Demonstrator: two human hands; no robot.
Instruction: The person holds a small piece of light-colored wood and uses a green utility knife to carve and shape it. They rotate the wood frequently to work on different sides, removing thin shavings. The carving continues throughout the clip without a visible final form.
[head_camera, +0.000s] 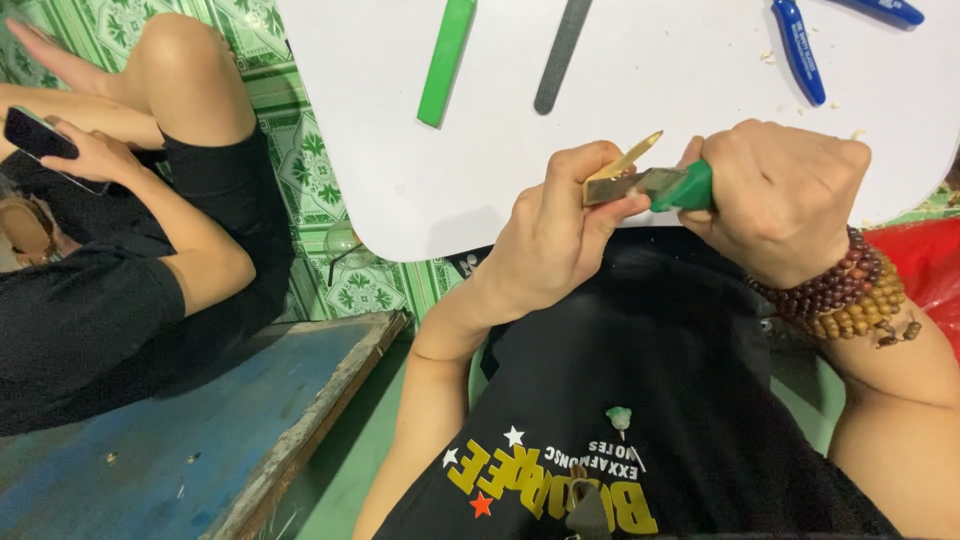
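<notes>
Carving is the step in hand, by the look of it: you are working a knife (655, 185) against a small pale sliver (628, 157) just off the near edge of the white table (640, 120). Your right hand (785, 195) is closed tight around the knife's green handle, knuckles up, with bead bracelets (840, 295) at the wrist. Your left hand (550, 235) is curled, its fingers (570, 170) and thumb pinching the sliver and bracing against the flat of the blade (the blade tip itself is hidden behind them, so I cannot tell where the edge bites).

My judgement is that the next stroke calls for a short, shallow push, with your left thumb kept behind the edge, since thumb and blade are touching.

On the table, beyond your hands, lie a green stick (446, 60), a dark file (561, 55) beside it, and blue-handled pliers (800, 50) toward the far right, with pale chips scattered near them. Left of the table another person sits on the tiled floor, holding a phone (35, 135).
</notes>
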